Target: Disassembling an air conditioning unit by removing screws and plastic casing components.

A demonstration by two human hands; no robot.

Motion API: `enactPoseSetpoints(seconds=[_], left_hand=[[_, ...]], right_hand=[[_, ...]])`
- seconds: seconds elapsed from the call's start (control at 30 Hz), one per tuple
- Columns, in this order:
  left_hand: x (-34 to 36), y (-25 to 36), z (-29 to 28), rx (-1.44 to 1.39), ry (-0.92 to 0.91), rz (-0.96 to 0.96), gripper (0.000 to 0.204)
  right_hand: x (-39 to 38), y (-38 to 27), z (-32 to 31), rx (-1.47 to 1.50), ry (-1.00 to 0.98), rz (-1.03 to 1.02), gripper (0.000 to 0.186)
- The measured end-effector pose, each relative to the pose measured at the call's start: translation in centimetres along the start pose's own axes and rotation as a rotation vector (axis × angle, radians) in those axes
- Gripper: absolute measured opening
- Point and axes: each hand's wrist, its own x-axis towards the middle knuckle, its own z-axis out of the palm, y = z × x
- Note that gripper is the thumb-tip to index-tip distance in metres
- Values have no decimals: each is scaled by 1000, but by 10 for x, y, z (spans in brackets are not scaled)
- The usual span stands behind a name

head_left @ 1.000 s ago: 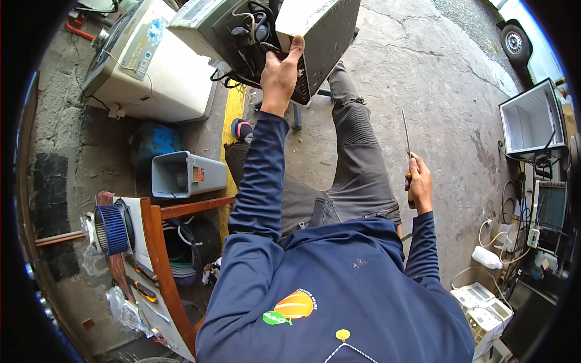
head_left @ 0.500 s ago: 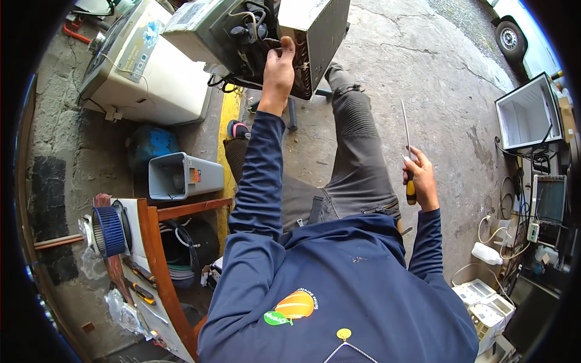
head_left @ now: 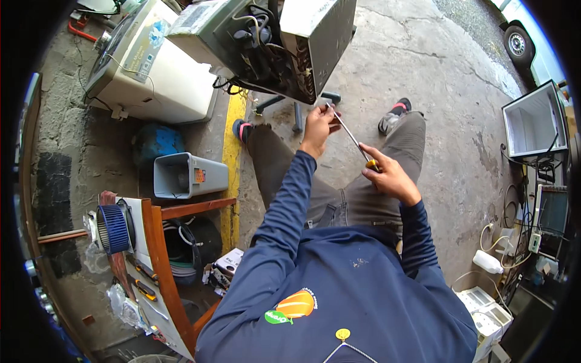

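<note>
My right hand [head_left: 385, 175] is closed round the yellow-and-black handle of a screwdriver [head_left: 354, 141], whose long steel shaft points up and left. My left hand [head_left: 322, 127] has its fingers curled at the tip end of that shaft, pinching it. Just above both hands is an appliance [head_left: 254, 42] with an open side showing a black compressor, cables and copper coils, resting on a dark green stand [head_left: 298, 118]. My knees are spread on either side beneath it.
At left are a white washing machine [head_left: 157, 85], grey bin [head_left: 206, 177], blue cylinder [head_left: 158, 141] and wooden bench [head_left: 156, 242] bearing a fan wheel [head_left: 112, 228] and tools. At right are an open white cabinet [head_left: 529, 121], cables, appliances and a parked white vehicle [head_left: 532, 24].
My left hand has left the appliance and moved down to the screwdriver's tip. My right hand has swung inward, tilting the screwdriver leftward. My right leg has shifted outward.
</note>
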Motion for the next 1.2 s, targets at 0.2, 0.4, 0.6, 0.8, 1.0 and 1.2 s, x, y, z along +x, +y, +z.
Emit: enactPoseSetpoints(seconds=[0.2,0.4,0.6,0.8,1.0,1.2], left_hand=[[69,-34,-31,-250,-21,-107,19],[91,-55,-33,-430,85,-178,28],[93,-63,-31,-459,106,-184,33],[89,-60,-38,-405,82,-202,35],[84,-56,-36,-371,52,-202,34],[84,-61,-35,-380,54,-171,35]], right_hand=[[46,27,-28,-294,68,-116,56],[90,58,-38,-822,248,-203,43],[114,85,-46,-718,215,-32,41],[124,110,-39,-570,194,-17,44],[124,112,-35,-537,243,13,47],[124,104,-35,-534,271,37,46]])
